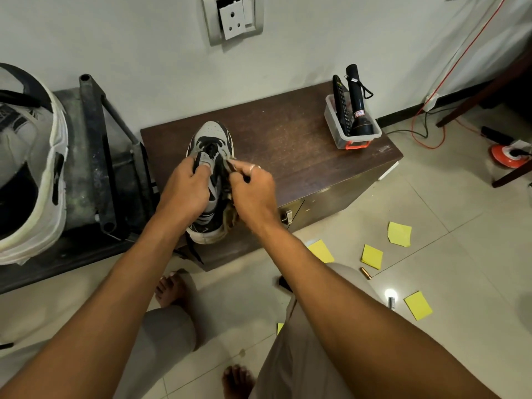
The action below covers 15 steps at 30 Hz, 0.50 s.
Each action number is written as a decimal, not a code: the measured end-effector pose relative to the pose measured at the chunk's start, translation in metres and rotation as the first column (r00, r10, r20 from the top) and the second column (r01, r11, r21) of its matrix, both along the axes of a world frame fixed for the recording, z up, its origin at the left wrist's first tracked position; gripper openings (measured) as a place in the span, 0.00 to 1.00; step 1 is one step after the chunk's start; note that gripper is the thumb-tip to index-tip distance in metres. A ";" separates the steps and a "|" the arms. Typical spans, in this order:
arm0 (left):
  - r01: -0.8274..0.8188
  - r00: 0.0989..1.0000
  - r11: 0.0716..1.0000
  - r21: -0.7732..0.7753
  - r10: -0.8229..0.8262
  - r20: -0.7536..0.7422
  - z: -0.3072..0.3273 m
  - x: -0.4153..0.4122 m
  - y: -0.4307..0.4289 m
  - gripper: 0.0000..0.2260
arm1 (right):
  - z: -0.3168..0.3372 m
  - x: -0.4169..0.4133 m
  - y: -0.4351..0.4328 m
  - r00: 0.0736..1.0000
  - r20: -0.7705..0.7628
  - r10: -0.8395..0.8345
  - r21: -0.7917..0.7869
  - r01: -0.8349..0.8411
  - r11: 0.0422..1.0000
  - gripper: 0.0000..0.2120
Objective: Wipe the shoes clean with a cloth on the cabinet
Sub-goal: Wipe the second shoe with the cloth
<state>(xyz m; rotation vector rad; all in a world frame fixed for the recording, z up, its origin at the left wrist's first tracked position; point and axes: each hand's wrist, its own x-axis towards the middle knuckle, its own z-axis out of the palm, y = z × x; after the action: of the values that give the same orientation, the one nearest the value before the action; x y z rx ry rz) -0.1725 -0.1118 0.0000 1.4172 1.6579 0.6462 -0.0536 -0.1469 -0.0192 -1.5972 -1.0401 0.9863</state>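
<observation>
A grey and black shoe (211,133) is sitting near the left edge of the cabinet (288,133) top, heel at the front edge, toe pointing toward the wall. The left hand (184,191) is gripping the shoe's tongue, fingers curled around it. The right hand (253,188) is pinching the shoe's right side by the laces. A clear box (331,116) holding a torch (355,99) and a remote (339,96) is standing at the back right corner.

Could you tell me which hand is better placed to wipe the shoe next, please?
Right. The right hand pinches what looks like the cloth at the side of the shoe, while the left hand grips its tongue, steadying it.
</observation>
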 end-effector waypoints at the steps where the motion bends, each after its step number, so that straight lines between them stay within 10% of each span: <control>1: -0.003 1.000 1.000 -0.001 0.003 0.007 0.000 0.000 0.000 0.12 | 0.002 -0.004 0.006 0.999 0.039 0.030 0.011 -0.030 0.999 0.16; 15: -0.023 0.999 1.000 0.001 0.023 -0.023 -0.004 0.001 0.003 0.15 | -0.006 -0.004 0.024 0.996 0.085 0.003 0.054 -0.008 0.998 0.12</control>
<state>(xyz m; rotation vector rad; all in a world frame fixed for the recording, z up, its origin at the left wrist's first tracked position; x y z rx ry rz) -0.1712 -0.1088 -0.0040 1.4127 1.6940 0.6457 -0.0577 -0.1231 -0.0253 -1.6035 -1.1206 0.8929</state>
